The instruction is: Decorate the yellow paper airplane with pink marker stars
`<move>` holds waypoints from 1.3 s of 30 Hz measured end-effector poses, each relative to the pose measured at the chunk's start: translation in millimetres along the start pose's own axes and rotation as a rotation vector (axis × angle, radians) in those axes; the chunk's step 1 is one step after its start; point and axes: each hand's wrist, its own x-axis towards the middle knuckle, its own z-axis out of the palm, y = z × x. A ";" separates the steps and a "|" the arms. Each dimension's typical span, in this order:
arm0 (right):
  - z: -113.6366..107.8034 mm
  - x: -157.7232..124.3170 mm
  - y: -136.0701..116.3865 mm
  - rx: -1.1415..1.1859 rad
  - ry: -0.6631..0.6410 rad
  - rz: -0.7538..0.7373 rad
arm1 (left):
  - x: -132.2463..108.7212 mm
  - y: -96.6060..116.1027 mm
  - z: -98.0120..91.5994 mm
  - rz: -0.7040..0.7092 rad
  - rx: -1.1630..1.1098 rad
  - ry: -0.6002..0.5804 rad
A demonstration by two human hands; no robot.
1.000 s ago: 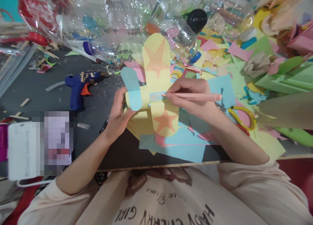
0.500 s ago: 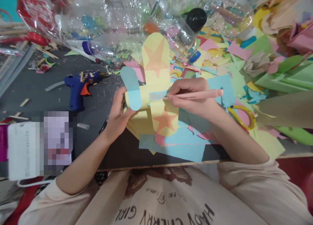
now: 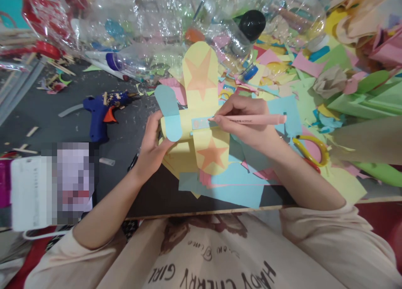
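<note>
A yellow paper airplane (image 3: 201, 102) with orange stars on its wings and blue paper tail pieces (image 3: 172, 127) lies across the middle of the view. My left hand (image 3: 153, 144) is closed around its tail end, thumb below and fingers behind. In my right hand (image 3: 245, 119) is a pale pink marker (image 3: 264, 119), pinched near its tip. The tip points at a small blue strip (image 3: 198, 123) on the airplane's body, which bears orange-pink marks. Whether the tip touches the strip I cannot tell. My right fingers cover the airplane's right end.
A blue glue gun (image 3: 99, 117) lies left, near a blurred phone-like object (image 3: 75, 171) and a white box (image 3: 29, 192). Clear plastic bottles (image 3: 150, 25) crowd the back. Coloured paper scraps (image 3: 276, 67), yellow-handled scissors (image 3: 325, 153) and blue sheets (image 3: 238, 192) lie right and below.
The marker tip has shifted slightly along the blue strip, with small movement of my right fingers. My left hand and the airplane stay almost in place.
</note>
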 end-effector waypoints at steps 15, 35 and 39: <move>-1.4 0.5 -3.0 -0.048 -0.030 -0.054 | 1.8 -1.3 -2.7 0.063 0.047 0.002; -4.8 4.6 -0.8 0.124 -0.023 0.025 | 0.1 -2.7 -1.1 0.029 0.013 0.012; -8.8 6.9 3.1 0.216 0.063 0.100 | 3.6 0.1 -4.3 0.040 -0.043 0.018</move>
